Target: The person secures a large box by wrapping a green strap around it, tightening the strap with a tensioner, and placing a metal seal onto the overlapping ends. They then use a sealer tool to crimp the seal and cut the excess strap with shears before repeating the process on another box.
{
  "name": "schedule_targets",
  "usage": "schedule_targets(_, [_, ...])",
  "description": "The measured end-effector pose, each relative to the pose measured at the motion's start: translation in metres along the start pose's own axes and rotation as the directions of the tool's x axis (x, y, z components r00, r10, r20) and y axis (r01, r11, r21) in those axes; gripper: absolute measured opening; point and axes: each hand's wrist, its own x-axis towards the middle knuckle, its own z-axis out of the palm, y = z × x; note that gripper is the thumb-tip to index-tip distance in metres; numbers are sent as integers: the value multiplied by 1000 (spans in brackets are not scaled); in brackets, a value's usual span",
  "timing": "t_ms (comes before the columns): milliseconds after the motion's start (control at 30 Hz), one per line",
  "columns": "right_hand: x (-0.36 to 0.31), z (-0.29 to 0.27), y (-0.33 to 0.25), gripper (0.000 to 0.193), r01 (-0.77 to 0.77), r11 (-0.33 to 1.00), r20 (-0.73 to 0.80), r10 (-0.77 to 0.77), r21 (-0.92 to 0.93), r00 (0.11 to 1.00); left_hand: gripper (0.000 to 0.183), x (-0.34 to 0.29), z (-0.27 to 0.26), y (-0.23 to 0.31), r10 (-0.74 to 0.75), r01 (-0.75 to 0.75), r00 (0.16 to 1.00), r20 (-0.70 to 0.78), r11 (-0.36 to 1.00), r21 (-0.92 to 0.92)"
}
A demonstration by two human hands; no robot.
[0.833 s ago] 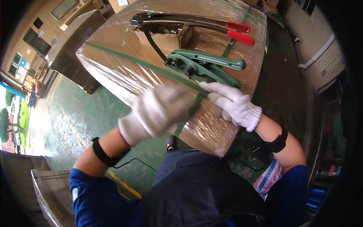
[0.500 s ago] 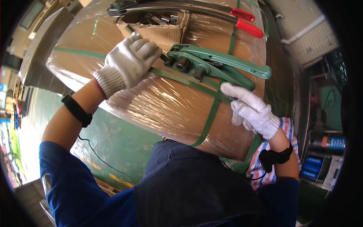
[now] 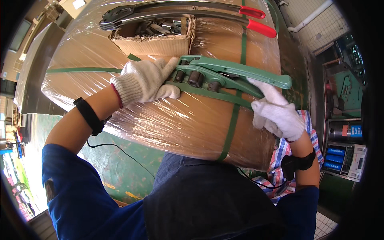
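A green strap tensioner (image 3: 200, 77) with a long upper lever lies on the film-wrapped carton (image 3: 192, 124), over a green strap (image 3: 218, 95). My left hand (image 3: 146, 80), in a white knitted glove, grips its left end, thumb on the near side and fingers on the far side. A loose strap end (image 3: 134, 58) sticks out beyond that hand. At the tensioner's right end, my gloved right hand (image 3: 278, 114) has the lower handle's tip between forefinger and thumb; its other fingers curl below. Another green strap (image 3: 231, 132) runs down the carton's near side.
A small open cardboard box (image 3: 156, 44) of metal strap seals stands behind the tensioner. Across it lies a long tool with red grips (image 3: 262, 29). A striped bag (image 3: 312, 132) is beside my right forearm, and a rack with blue packs (image 3: 335, 158) stands at right. Green floor (image 3: 120, 160) shows below left.
My left hand has gone from a fist on the strap to gripping the tensioner's left end. My right hand has moved slightly right and down, its forefinger now partly behind the lower handle.
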Motion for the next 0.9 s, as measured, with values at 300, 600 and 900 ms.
schedule_targets(300, [31, 16, -84, 41, 236, 972, 42, -235, -7, 971, 105, 6, -7, 2, -23, 24, 997, 67, 1000, -14])
schedule_targets(600, [21, 2, -81, 71, 109, 893, 161, -42, -436, 986, 106, -8, 1, 5, 11, -6, 999, -42, 994, 113])
schedule_targets(900, [-1, 7, -50, 72, 169, 980, 69, -163, -100, 984, 111, 1, 14, -8, 93, -82, 988, -120, 992, 100])
